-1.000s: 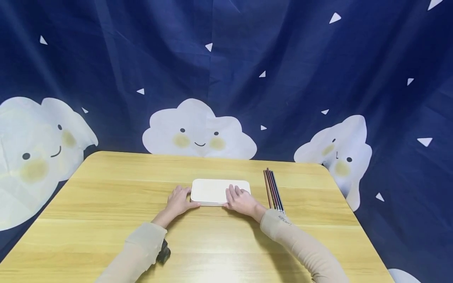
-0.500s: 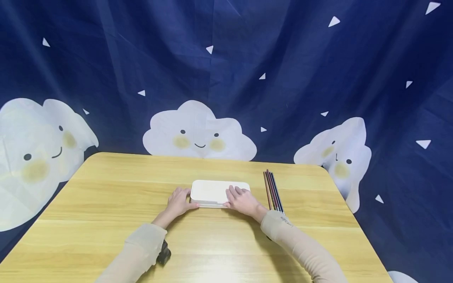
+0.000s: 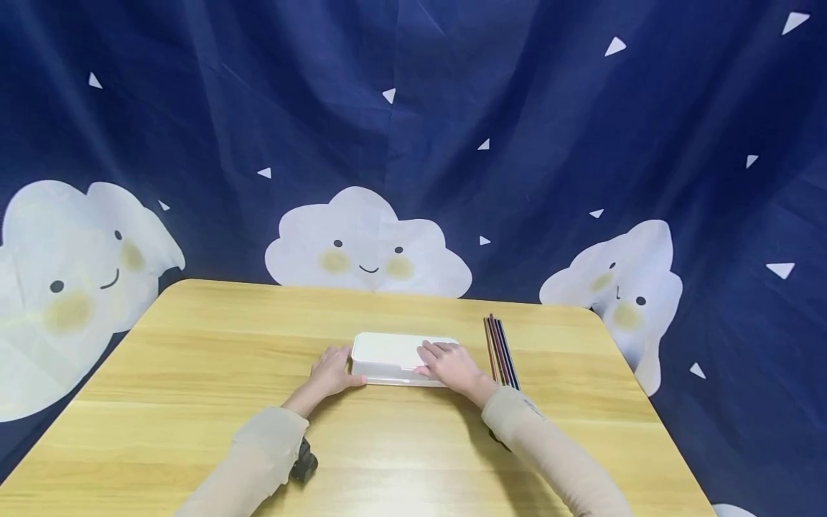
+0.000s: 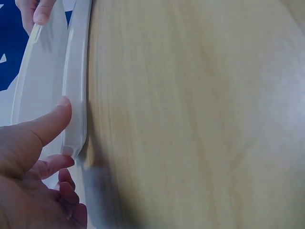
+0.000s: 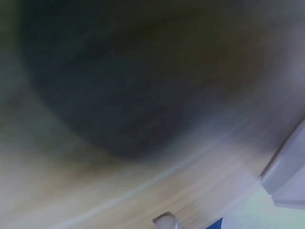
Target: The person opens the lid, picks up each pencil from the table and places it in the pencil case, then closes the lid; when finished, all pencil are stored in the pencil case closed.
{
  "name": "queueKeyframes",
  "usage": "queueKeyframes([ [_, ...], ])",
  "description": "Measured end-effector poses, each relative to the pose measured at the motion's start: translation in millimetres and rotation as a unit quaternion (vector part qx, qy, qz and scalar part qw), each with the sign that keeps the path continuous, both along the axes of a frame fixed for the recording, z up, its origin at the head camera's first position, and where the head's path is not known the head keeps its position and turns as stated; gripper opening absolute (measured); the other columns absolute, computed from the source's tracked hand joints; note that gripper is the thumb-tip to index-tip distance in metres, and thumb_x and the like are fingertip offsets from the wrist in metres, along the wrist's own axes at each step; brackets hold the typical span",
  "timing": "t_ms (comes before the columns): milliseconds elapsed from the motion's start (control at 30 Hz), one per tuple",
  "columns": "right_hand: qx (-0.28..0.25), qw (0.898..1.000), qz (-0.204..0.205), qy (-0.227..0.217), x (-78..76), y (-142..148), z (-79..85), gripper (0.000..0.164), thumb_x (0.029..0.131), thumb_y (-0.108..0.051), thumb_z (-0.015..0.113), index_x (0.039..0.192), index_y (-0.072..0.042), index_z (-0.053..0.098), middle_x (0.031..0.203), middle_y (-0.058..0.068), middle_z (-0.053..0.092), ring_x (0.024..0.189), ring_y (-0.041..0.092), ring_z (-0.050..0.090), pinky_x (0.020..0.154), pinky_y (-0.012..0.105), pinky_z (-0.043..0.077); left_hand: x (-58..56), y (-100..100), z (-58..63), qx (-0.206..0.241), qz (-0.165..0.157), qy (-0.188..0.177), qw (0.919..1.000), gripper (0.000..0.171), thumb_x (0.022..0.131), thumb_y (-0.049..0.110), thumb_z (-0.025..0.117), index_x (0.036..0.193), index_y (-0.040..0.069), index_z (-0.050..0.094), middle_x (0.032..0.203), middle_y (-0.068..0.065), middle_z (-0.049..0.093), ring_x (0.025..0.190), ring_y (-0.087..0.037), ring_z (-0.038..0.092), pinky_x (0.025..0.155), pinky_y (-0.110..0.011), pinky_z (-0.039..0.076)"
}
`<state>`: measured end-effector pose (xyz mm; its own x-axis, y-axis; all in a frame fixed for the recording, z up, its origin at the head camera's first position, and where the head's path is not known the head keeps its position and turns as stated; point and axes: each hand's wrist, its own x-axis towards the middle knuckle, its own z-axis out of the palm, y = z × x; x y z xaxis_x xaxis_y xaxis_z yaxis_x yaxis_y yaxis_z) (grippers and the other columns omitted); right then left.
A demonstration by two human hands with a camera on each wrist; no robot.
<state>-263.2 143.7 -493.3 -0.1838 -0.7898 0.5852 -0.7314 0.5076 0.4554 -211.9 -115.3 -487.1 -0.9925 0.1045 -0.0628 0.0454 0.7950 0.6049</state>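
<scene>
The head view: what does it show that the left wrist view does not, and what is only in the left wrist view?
Only the head view: the pencils right of the white box, the sleeves and the smiling cloud faces.
Only the left wrist view: the left hand from its palm side.
Both: the box with the left and right hand on it, the wooden table, some blue curtain.

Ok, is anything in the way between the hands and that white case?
Nothing visible: the left hand holds the left end of the white case, and the right hand holds its part-raised lid. The pencils lie to the right, not between.
</scene>
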Motion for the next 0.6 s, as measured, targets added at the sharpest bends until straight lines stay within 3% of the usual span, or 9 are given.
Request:
queueKeyframes([
  [300,-0.005,0.999,-0.008,-0.038,6.3,3.6,2.4,0.054,0.097,-0.047,0.026,0.089,-0.009,0.064,0.088,0.003,0.07,0.07,0.015,0.066,0.058,0.026,0.051,1.7,-2.0,3.1,0.015,-0.005,0.009,0.9998,0.061,0.072,0.032,0.074,0.117,-0.004,0.055,0.1,-0.015,0.053,0.092,-0.027,0.044,0.072,-0.039,0.035],
  [600,-0.006,0.997,-0.003,-0.077,6.7,3.8,7.3,0.057,0.096,-0.048,0.024,0.09,-0.008,0.065,0.089,0.007,0.07,0.074,0.018,0.067,0.062,0.027,0.052,2.1,-0.7,0.6,0.025,-0.004,0.007,0.9996,0.063,0.071,0.027,0.077,0.12,-0.004,0.053,0.102,-0.014,0.052,0.092,-0.026,0.043,0.074,-0.038,0.034],
])
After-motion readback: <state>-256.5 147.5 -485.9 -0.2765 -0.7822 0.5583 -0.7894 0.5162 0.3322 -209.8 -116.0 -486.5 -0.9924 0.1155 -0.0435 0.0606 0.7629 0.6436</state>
